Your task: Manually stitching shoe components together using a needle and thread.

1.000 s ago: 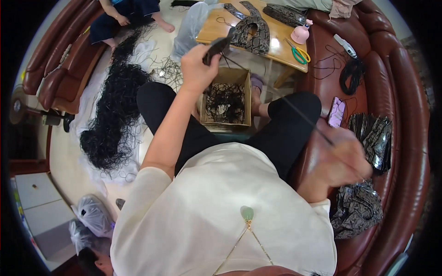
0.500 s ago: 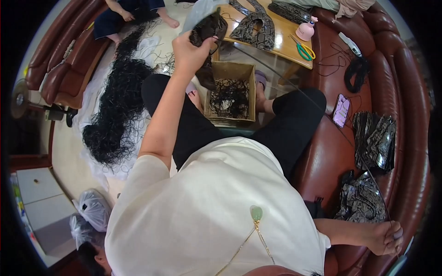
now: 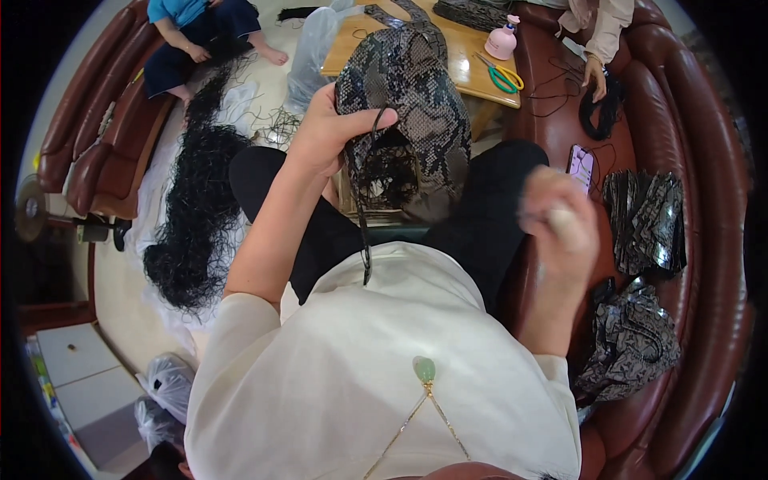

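left hand (image 3: pixel 332 132) pinches snakeskin pouch (image 3: pixel 416 112) up at eye level, dangling cord (image 3: pixel 362 216) clear of lap | right hand (image 3: pixel 560 220) blurred, looks closed, maybe on a tool

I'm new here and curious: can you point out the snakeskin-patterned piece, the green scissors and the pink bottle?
snakeskin-patterned piece (image 3: pixel 424 104), head view, its middle.
green scissors (image 3: pixel 504 78), head view, handles.
pink bottle (image 3: pixel 502 42), head view, body.

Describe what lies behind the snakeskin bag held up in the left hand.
Behind the bag in the left hand, a wooden table with scissors shows. The bag hides most of what sits between the knees.
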A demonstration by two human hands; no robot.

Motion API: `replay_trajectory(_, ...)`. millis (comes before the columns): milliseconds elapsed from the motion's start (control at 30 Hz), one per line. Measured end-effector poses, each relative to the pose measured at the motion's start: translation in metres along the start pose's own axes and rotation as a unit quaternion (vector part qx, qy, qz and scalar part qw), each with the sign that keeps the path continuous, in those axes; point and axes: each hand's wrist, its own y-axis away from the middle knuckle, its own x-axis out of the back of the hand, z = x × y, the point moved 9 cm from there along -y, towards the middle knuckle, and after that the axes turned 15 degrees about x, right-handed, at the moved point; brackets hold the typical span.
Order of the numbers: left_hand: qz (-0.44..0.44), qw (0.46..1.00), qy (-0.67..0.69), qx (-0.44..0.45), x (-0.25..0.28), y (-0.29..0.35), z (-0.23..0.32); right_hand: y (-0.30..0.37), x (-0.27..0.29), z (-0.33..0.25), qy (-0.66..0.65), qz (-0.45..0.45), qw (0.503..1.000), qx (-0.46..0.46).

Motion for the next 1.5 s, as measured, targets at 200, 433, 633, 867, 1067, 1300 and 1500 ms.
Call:
replay_trajectory(200,0.021,1.0,-0.02,-0.004,-0.007,-0.002,-0.006,-0.037,-0.058,0.042,0.214,-0.121,0.966,0.078)
replay_trajectory(433,0.029,0.999,0.036,0.023,-0.008,-0.005,-0.014,-0.047,-0.048,0.051,0.305,-0.066,0.943,0.112)
replay_trajectory(633,0.03,0.998,0.039,0.03,-0.008,-0.004,-0.017,-0.046,-0.047,0.049,0.32,-0.076,0.933,0.147)
replay_trajectory(867,0.108,0.982,-0.127,-0.088,-0.009,0.007,0.001,-0.036,-0.038,0.066,0.08,0.078,0.991,0.074)
replay_trajectory(1067,0.2,0.887,-0.365,-0.2,-0.022,0.024,0.02,-0.03,-0.045,0.082,0.048,0.105,0.993,0.02)
replay_trajectory(1300,0.207,0.755,-0.501,-0.369,-0.056,0.044,0.035,-0.039,-0.055,0.086,0.221,0.062,0.97,0.079)
replay_trajectory(1500,0.17,0.75,-0.522,-0.37,-0.06,0.042,0.036,-0.032,-0.049,0.109,0.176,0.093,0.98,-0.029)
